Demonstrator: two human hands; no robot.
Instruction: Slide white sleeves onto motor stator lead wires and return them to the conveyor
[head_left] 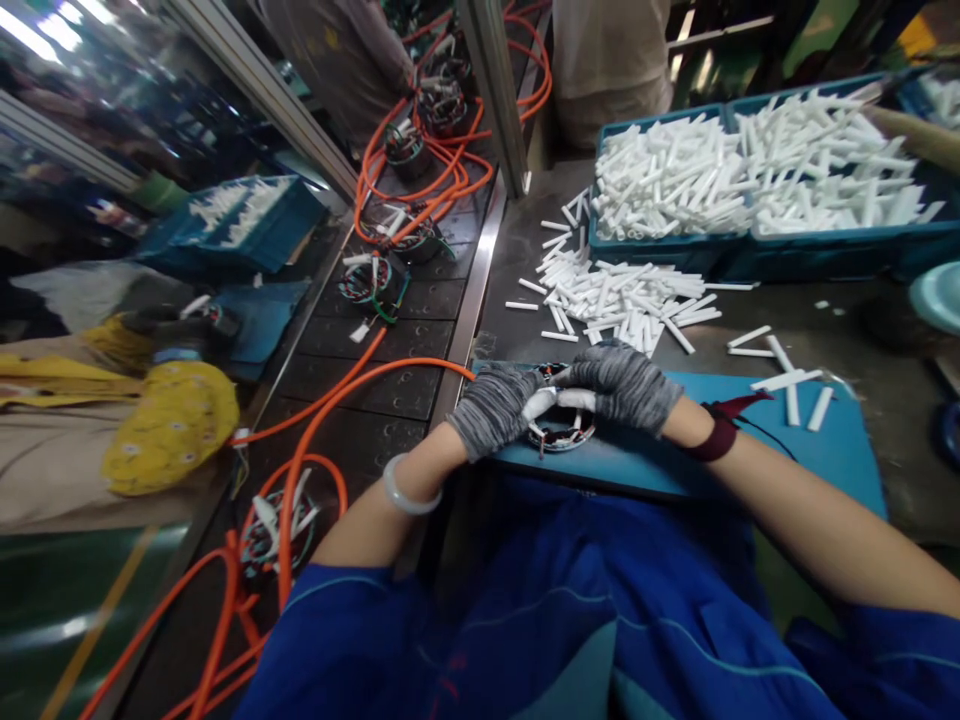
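Clamped with left hand point(496, 408) and right hand point(624, 390) in a firm grip on a wired ring point(564, 444), over a blue mat point(847, 450) on the dark counter point(750, 315). Strewn beyond with white tubes point(611, 298), heaped before teal bins point(667, 248) full of more. Leftward, along a black tiled track point(409, 345), looped with orange hoses point(390, 367) among similar rings point(367, 282). Past that, near another person's yellow sleeve point(169, 425), stocked likewise in a blue bin point(262, 240).

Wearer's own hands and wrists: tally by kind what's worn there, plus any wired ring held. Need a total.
Grey gloves: 2
White bangle: 1
Dark red wristband: 1
Wired ring: 1
Total: 5
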